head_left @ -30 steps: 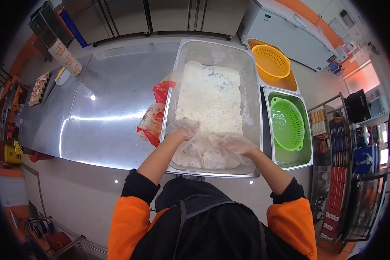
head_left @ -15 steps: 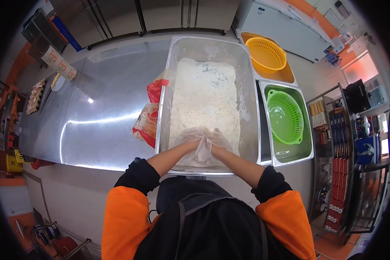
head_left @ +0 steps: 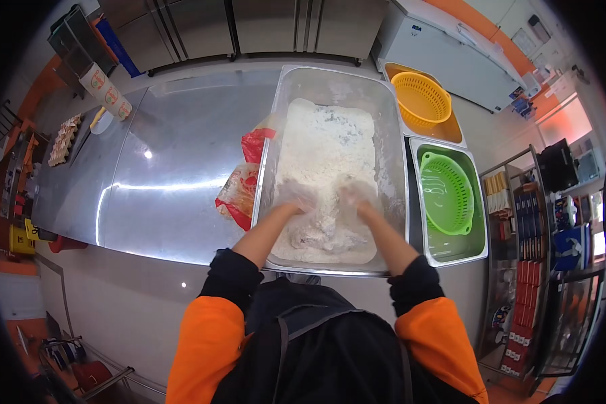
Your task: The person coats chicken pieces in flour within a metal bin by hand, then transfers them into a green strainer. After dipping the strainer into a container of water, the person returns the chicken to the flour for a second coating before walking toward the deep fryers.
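A deep steel pan [head_left: 394, 222] holds a wide bed of white flour [head_left: 326, 145]. Both of my hands are inside it, in thin clear plastic gloves dusted with flour. My left hand [head_left: 297, 195] is over the left side of the flour, and my right hand [head_left: 357, 192] is to the right, with a gap between them. Motion and flour blur the fingers of both, so their grip does not show. Flour-coated lumps [head_left: 311, 237] lie at the near end of the pan; what is under the coating I cannot make out.
A torn red-and-clear plastic bag [head_left: 239, 188] lies against the pan's left side on the steel table [head_left: 175, 135]. On the right are a green basket [head_left: 446, 194] and a yellow basket [head_left: 421, 99] in steel pans. An egg tray [head_left: 64, 140] and a printed roll [head_left: 106, 91] stand far left.
My hands were together near the front of the pan; now they are apart and farther forward. Coated lumps show at the near end where the hands were. The view has shifted slightly.
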{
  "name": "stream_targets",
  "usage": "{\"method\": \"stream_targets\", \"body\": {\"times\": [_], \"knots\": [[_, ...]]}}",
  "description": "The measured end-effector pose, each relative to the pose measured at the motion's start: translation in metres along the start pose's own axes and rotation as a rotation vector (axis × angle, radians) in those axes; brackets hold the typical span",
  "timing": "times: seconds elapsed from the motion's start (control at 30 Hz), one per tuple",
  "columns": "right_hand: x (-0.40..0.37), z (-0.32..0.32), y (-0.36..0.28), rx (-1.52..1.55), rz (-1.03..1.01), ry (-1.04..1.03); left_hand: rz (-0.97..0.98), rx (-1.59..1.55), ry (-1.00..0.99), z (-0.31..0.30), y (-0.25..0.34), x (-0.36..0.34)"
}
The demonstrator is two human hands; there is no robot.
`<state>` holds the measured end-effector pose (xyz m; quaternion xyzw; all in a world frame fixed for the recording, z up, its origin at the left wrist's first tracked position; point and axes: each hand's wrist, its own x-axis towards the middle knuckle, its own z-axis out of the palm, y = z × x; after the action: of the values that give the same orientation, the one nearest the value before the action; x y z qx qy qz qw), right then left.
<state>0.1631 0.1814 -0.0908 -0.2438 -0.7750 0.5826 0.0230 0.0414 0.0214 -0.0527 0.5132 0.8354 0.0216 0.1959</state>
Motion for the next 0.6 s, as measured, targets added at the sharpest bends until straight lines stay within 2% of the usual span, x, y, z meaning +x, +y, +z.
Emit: {"method": "stream_targets", "body": {"times": [0.03, 0.07, 0.13, 0.17, 0.23, 0.37, 0.43, 0.47, 0.53, 0.57, 0.6], "knots": [[0.008, 0.027, 0.027, 0.133, -0.045, 0.069, -0.002, 0.043, 0.011, 0.000, 0.010, -0.006], [0.010, 0.046, 0.039, 0.266, -0.088, 0.140, -0.026, -0.088, -0.076, -0.012, 0.016, -0.012], [-0.008, 0.046, -0.014, 0.413, 0.286, -0.010, -0.071, -0.343, -0.256, -0.037, 0.028, -0.024], [-0.019, 0.040, -0.043, 0.482, 0.468, -0.086, -0.089, -0.580, -0.237, -0.029, 0.025, -0.026], [-0.032, 0.019, -0.056, 0.531, 0.427, -0.215, -0.125, -1.051, -0.174, -0.019, 0.007, -0.029], [-0.081, -0.016, -0.120, 0.384, 0.466, -0.421, -0.072, -1.057, -0.373, -0.035, -0.001, -0.030], [-0.088, -0.029, -0.109, 0.217, 0.423, -0.373, -0.049, -1.004, -0.435, -0.053, 0.001, -0.041], [-0.091, -0.033, -0.101, 0.133, 0.402, -0.354, -0.048, -0.719, -0.413, -0.059, 0.004, -0.044], [-0.089, -0.036, -0.073, -0.396, 0.176, -0.402, -0.040, -0.144, -0.354, -0.066, 0.011, -0.048], [-0.085, -0.035, -0.058, -0.659, 0.054, -0.416, -0.065, -0.181, -0.389, -0.063, 0.017, -0.048], [-0.087, -0.024, -0.041, -0.697, 0.099, -0.392, -0.088, -0.218, -0.425, -0.055, 0.027, -0.051]]}}
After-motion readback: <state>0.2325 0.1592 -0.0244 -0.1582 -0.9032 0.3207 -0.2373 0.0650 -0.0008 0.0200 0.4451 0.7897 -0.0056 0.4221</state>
